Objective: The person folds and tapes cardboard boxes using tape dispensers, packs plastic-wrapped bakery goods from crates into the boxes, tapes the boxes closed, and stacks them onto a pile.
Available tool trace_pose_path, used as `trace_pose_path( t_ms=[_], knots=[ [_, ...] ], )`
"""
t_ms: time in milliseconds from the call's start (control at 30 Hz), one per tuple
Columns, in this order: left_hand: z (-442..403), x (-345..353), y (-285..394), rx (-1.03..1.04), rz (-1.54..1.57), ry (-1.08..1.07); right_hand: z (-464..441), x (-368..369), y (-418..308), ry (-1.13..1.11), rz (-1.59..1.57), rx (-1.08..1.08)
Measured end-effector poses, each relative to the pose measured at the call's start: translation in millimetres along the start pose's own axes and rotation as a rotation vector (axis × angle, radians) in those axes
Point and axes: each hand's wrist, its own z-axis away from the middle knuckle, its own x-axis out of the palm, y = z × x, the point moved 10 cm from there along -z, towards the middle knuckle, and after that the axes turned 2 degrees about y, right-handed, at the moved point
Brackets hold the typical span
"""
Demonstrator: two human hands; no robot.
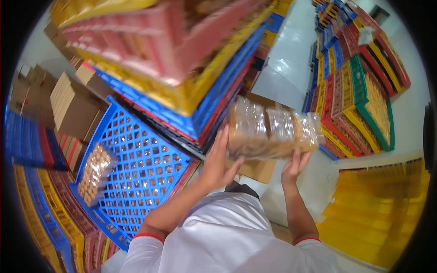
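Observation:
Between my two hands is a row of three clear plastic packs (268, 125) with light brown contents, held above an open cardboard box (258, 170). My left hand (218, 159) presses along the left end of the row, thumb toward me. At the near right corner, my right hand (295, 169) grips from below, its fingertips on the plastic. What exactly the packs contain is blurred by glare. Left of me, another clear pack (95, 175) of small round brown pieces lies in a blue plastic crate (141, 168).
A tall stack of coloured crates, topped by a pink crate (132, 50), rises ahead and left. More stacked crates (350, 104) stand at right, near a yellow plastic strip curtain (368, 209). Cardboard boxes (75, 100) and further crates (59, 214) line the left side.

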Motion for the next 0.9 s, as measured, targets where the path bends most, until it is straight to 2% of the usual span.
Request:
trace_pose_path(
  t_ms=[67, 133, 167, 200, 233, 267, 300, 333, 367, 400, 467, 500, 533, 600, 667, 733, 767, 800, 867, 900],
  knots=[
    [-58, 57, -26, -0.044, 0.041, -0.048, -36, -29, 29, 0.147, 0.052, 0.105],
    [-94, 110, -57, -0.096, 0.076, -0.09, -67, -50, 66, 0.17, 0.182, 0.143],
    [-99, 141, -91, -0.265, 0.207, -0.157, -78, -61, 90, 0.165, 0.309, 0.187],
    [-101, 171, -126, -0.437, 0.332, -0.218, -91, -72, 111, 0.174, 0.306, 0.194],
    [-100, 191, -156, -0.45, 0.327, -0.231, -93, -82, 146, 0.102, 0.421, 0.339],
    [-84, 215, -202, -0.616, 0.253, -0.302, -90, -92, 179, 0.025, 0.535, 0.49],
    [-69, 233, -238, -0.776, 0.176, -0.368, -95, -99, 198, 0.029, 0.536, 0.506],
    [-65, 245, -251, -0.788, 0.175, -0.377, -92, -102, 228, -0.008, 0.514, 0.673],
    [-58, 251, -268, -0.89, 0.183, -0.347, -85, -104, 253, -0.043, 0.486, 0.838],
    [-49, 257, -287, -0.991, 0.189, -0.316, -85, -102, 262, -0.036, 0.485, 0.849],
    [-43, 281, -328, -0.969, 0.282, -0.317, -85, -88, 281, -0.026, 0.358, 0.843],
    [-29, 293, -371, -0.995, 0.213, -0.284, -94, -89, 287, -0.058, 0.637, 0.684],
    [-20, 299, -396, -1.019, 0.141, -0.254, -91, -88, 304, -0.058, 0.64, 0.696],
    [-27, 293, -373, -1.063, 0.165, -0.25, -87, -89, 324, -0.069, 0.793, 0.642],
    [-26, 301, -374, -1.096, 0.191, -0.246, -85, -94, 334, -0.034, 0.873, 0.72],
    [-1, 319, -395, -1.074, 0.123, -0.442, -61, -107, 383, -0.101, 0.884, 1.034],
    [-8, 315, -387, -1.08, 0.12, -0.442, -62, -97, 382, -0.141, 0.773, 1.12],
    [-19, 311, -362, -1.05, 0.038, -0.567, -57, -100, 398, -0.146, 0.77, 1.126],
    [-20, 318, -358, -1.022, -0.052, -0.684, -35, -116, 454, -0.176, 0.8, 1.169],
    [-5, 319, -383, -1.119, -0.066, -0.546, -20, -128, 492, -0.205, 0.828, 1.179]
  ],
)
